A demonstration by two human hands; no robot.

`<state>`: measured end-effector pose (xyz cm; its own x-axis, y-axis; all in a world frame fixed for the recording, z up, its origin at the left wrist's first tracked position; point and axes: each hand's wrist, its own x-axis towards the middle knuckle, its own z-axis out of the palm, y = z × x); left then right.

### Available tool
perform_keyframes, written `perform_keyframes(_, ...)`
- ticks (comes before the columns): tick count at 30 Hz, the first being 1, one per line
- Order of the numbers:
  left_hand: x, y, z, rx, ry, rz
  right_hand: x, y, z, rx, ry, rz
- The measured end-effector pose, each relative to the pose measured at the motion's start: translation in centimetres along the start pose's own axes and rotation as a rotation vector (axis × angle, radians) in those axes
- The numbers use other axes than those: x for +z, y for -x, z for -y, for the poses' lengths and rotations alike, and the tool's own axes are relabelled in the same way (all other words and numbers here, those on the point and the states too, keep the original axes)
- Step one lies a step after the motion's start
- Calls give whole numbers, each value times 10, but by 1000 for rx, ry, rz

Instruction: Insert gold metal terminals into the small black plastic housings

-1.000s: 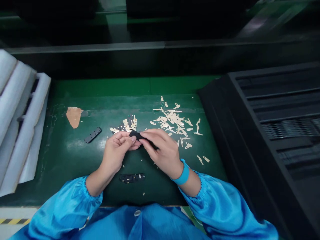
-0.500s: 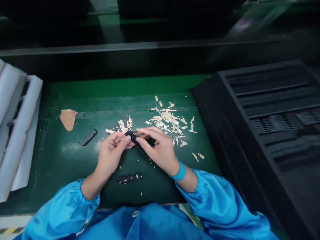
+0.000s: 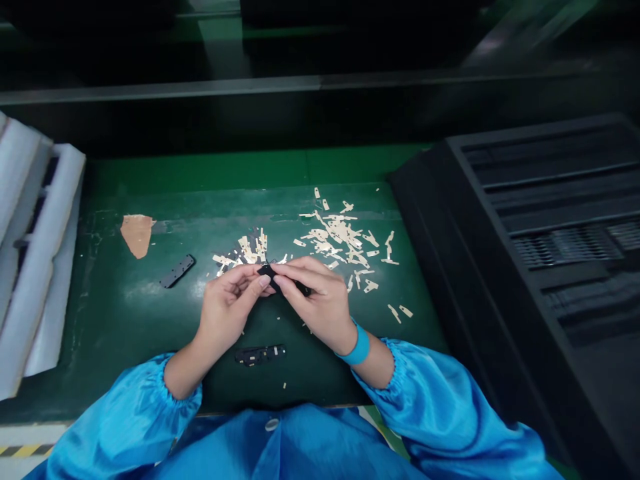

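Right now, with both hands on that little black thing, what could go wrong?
The black part could slip, as the fingers of the left hand and right hand seem to pinch it.

A careless push might scatter the pale pieces just beyond.

The light-speckled dark strip, nearer the body, might get bumped if a hand drops back.

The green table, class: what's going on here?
A person's left hand and right hand hold a small black part between their fingertips, over the green table. Beyond the hands lie scattered pale strips. One black piece lies off to the left; another dark piece lies nearer the person.
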<state>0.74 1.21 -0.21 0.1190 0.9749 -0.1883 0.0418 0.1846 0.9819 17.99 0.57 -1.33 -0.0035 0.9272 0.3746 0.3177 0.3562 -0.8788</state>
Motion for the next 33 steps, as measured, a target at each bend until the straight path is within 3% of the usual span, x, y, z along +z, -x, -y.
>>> perform_keyframes(11,0,1,-2,80,-159,-3,-1,1,0,-48,68,53)
perform_keyframes(16,-3,-1,0,87,-207,30,-2,-2,-3,-107,38,184)
perform_keyframes(19,-4,-4,-1,59,-121,35,0,-2,-3,-24,-69,240)
perform_keyframes(24,-7,-7,0,57,-62,-26,2,2,-1,164,-57,163)
perform_keyframes(28,-3,-5,2,-76,58,-91,0,5,-1,39,145,96)
perform_keyframes(31,2,-3,2,-119,70,-31,-1,6,-2,-154,321,92)
perform_keyframes(33,2,-2,1,-91,30,5,-1,5,-3,-193,337,158)
